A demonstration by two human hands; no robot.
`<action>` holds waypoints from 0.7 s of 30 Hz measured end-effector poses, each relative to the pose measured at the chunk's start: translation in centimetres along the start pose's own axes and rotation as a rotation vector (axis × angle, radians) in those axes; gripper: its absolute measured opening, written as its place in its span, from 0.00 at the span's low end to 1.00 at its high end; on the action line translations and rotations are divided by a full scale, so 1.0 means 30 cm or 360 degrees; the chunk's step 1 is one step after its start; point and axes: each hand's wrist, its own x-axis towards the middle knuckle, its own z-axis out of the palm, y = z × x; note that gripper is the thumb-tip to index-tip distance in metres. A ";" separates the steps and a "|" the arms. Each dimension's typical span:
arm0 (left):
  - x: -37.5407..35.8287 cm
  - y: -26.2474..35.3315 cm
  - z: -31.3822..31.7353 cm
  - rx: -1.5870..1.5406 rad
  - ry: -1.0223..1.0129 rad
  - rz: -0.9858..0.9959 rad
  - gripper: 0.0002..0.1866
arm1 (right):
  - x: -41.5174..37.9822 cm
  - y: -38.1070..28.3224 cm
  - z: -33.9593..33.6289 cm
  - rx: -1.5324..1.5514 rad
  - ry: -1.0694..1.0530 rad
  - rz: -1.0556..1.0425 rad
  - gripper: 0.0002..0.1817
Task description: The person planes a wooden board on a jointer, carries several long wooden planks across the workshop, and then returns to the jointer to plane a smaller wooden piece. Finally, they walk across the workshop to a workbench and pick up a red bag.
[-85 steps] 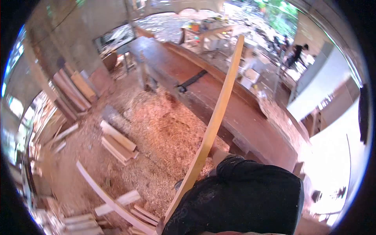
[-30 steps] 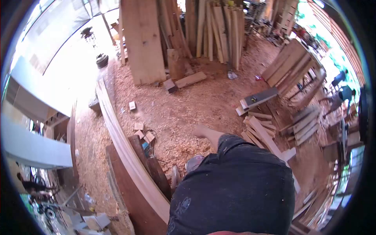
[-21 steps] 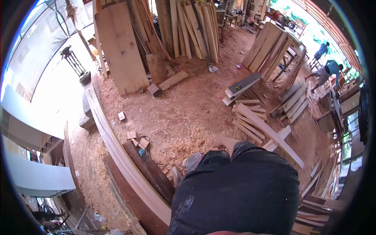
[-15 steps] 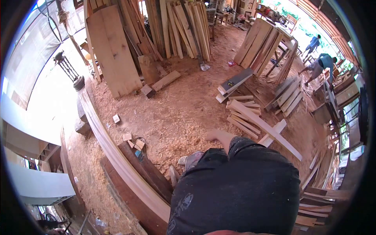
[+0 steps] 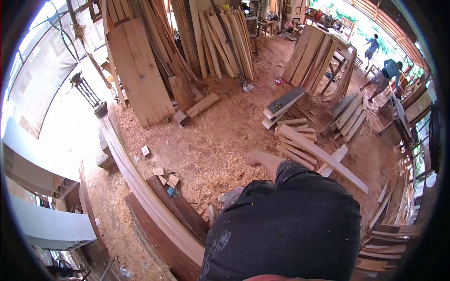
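Note:
Neither my left hand nor my right hand is in the view. My dark shorts (image 5: 286, 225) fill the lower middle, with a bare leg (image 5: 265, 161) reaching out from them. A pale shoe (image 5: 230, 195) shows partly beside the shorts. Left of my body, a long pale board (image 5: 145, 189) runs from the lower middle up to the left, its near end hidden by the shorts. Dark brown planks (image 5: 180, 206) lie along it, and several small wood blocks (image 5: 161, 175) rest beside them on the floor.
Wood shavings cover the floor (image 5: 201, 140). Tall boards (image 5: 140, 70) lean at the back left. Stacked planks (image 5: 283, 105) and crossed pale boards (image 5: 328, 157) lie to the right. Two people work at the far right, one a person bending (image 5: 389, 75). White panels (image 5: 51, 218) stand at the left.
The whole scene has shifted slightly down and right in the view as my head moved. The farther person at the back right now stands more upright.

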 end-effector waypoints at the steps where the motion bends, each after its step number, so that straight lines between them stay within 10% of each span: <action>1: 0.000 -0.001 0.000 0.0000 -0.0001 -0.0007 0.51 | 0.033 0.062 0.087 -0.0021 -0.0002 -0.0003 0.22; 7: 0.021 0.010 -0.010 0.0013 0.0037 0.0010 0.56 | -0.001 0.144 0.203 0.0357 -0.0289 0.0520 0.16; 16: 0.072 0.022 -0.027 0.0036 0.0093 0.0086 0.62 | -0.244 0.178 0.131 -0.0760 -0.0239 -0.0145 0.13; 21: 0.070 -0.009 -0.071 -0.0020 0.0099 0.0082 0.66 | -0.358 0.204 0.258 0.0553 -0.0200 0.0828 0.13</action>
